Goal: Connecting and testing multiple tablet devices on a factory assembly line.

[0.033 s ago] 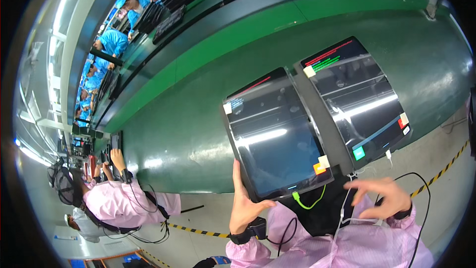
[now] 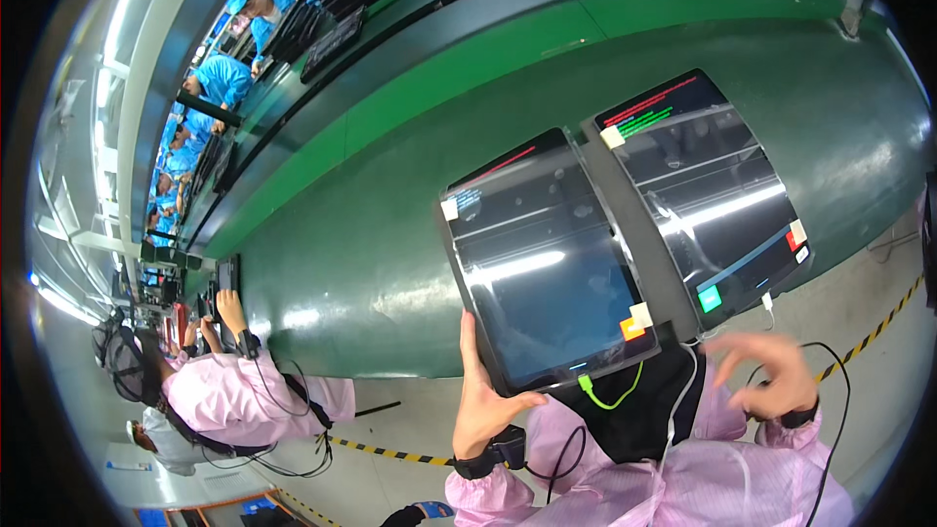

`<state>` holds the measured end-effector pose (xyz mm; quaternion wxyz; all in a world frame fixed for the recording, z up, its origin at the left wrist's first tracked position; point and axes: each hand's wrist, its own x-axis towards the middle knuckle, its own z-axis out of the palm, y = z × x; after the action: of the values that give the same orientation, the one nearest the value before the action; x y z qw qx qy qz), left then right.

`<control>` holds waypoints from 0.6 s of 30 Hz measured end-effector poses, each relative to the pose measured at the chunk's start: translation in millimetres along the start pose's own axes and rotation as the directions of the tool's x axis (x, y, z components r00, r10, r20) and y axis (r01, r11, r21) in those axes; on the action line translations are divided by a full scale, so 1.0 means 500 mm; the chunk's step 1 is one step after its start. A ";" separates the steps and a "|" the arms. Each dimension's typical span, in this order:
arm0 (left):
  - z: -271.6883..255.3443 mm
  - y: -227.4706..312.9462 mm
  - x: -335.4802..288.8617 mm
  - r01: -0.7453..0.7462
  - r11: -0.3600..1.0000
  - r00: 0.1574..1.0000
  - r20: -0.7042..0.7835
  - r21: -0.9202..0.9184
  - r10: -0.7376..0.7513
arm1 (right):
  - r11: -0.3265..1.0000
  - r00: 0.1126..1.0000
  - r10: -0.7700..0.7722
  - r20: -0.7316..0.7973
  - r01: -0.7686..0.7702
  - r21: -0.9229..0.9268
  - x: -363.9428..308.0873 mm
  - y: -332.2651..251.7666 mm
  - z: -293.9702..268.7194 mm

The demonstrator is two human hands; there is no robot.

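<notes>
Two dark tablets lie side by side on the green bench, screens up and lit with lines of coloured text. My left hand (image 2: 488, 408) grips the lower left corner of the left tablet (image 2: 537, 273), fingers along its side and thumb at its bottom edge. A bright green cable plug (image 2: 586, 384) sits in that tablet's bottom edge. Below the right tablet (image 2: 708, 185), my right hand (image 2: 771, 373) hovers with fingers curved and apart, slightly blurred; nothing shows in it. A white plug (image 2: 767, 303) is at the right tablet's bottom edge. A white cable (image 2: 683, 390) hangs beside my right hand.
The green bench (image 2: 342, 283) curves away left, where a person in pink (image 2: 224, 395) works. Behind it runs a dark conveyor line (image 2: 429, 20), with people in blue (image 2: 224, 83) beyond. A black cable (image 2: 847, 400) loops by my right arm. Yellow-black tape (image 2: 390, 454) marks the floor.
My right hand has moved right and slightly down, away from the white cable. The left hand keeps its place on the left tablet.
</notes>
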<state>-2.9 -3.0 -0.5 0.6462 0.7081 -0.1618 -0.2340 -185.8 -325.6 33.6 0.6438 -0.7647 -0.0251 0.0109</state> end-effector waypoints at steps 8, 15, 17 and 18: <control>-0.037 -0.006 -0.005 -0.123 0.873 0.992 0.074 0.472 0.100 | 0.966 0.596 0.023 -0.803 -0.221 -0.136 0.031 0.098 -0.130; -0.021 0.004 -0.007 -0.068 0.884 0.996 -0.014 0.463 0.084 | 0.971 0.762 0.088 -0.641 -0.210 -0.116 0.109 0.116 -0.170; -0.018 0.007 -0.006 -0.036 0.871 0.998 -0.032 0.490 0.059 | 0.970 0.752 0.099 -0.652 -0.220 -0.106 0.110 0.116 -0.164; -0.018 0.009 -0.006 -0.036 0.870 0.998 -0.034 0.493 0.060 | 0.969 0.750 0.090 -0.655 -0.217 -0.116 0.108 0.116 -0.164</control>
<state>-0.3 5.6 4.9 0.4542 0.8503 -0.2180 -0.1522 -126.6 -413.5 -8.5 0.5362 -0.7773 0.2599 -0.2019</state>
